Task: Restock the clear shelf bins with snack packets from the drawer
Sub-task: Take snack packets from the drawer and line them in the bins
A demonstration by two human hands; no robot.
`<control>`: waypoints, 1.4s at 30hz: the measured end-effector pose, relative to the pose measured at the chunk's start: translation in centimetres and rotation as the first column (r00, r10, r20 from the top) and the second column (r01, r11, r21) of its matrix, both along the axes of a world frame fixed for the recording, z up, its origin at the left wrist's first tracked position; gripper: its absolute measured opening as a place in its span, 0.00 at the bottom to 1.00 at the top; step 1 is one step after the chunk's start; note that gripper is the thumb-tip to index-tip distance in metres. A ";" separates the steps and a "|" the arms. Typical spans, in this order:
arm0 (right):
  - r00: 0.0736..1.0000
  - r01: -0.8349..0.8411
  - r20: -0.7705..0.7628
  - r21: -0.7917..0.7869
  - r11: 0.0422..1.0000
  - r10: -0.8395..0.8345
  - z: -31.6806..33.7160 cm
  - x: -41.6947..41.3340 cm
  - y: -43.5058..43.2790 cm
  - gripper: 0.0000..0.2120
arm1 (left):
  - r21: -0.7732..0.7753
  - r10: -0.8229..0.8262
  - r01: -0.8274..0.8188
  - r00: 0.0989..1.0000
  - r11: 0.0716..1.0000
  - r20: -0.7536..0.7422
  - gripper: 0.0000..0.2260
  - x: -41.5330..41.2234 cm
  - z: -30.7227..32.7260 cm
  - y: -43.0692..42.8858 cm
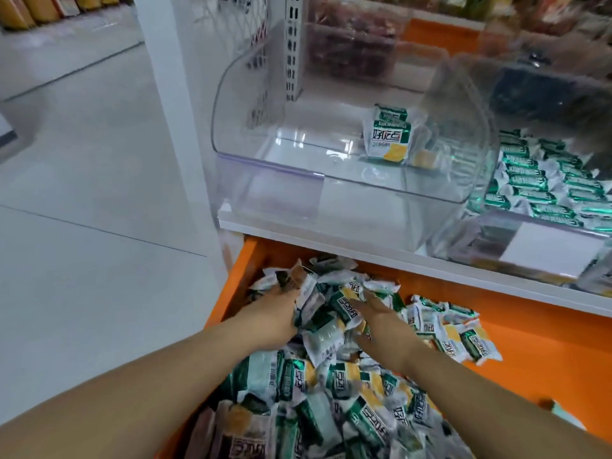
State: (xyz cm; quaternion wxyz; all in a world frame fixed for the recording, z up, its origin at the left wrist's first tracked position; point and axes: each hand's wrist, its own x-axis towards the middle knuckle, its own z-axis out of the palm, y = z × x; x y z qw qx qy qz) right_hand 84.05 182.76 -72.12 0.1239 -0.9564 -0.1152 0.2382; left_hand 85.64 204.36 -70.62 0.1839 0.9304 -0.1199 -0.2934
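Note:
An orange drawer (543, 342) stands pulled out under the shelf, heaped with white, green and yellow snack packets (334, 385). My left hand (271, 316) and my right hand (381, 326) face each other and clasp a bunch of packets (328, 306) between them, fingers curled into the pile. Above, a clear shelf bin (265, 154) holds two packets (389, 134) near its right wall. A second clear bin (463, 104) to the right is full of green packets (543, 187).
A white shelf edge (364, 250) overhangs the drawer's back. A white upright post (172, 94) stands left of the bins, with open floor (82, 193) beyond it. More bins of dark snacks (351, 44) sit on the orange-backed shelf above.

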 end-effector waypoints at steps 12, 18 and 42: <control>0.989 0.145 -0.039 0.063 0.987 -0.143 -2.4 1.9 0.5 0.24 | -0.139 0.064 -0.055 0.996 0.989 0.060 0.36 3.6 -3.6 -2.1; 0.976 0.160 -0.158 0.061 0.985 -0.149 -2.2 1.7 0.5 0.18 | -0.201 0.063 -0.045 0.995 0.978 0.082 0.25 2.8 -3.8 -2.3; 0.975 0.223 -0.060 0.367 0.903 -0.216 6.3 -1.0 -1.7 0.14 | -0.254 0.131 -0.116 0.990 0.960 0.045 0.35 1.1 1.7 -2.2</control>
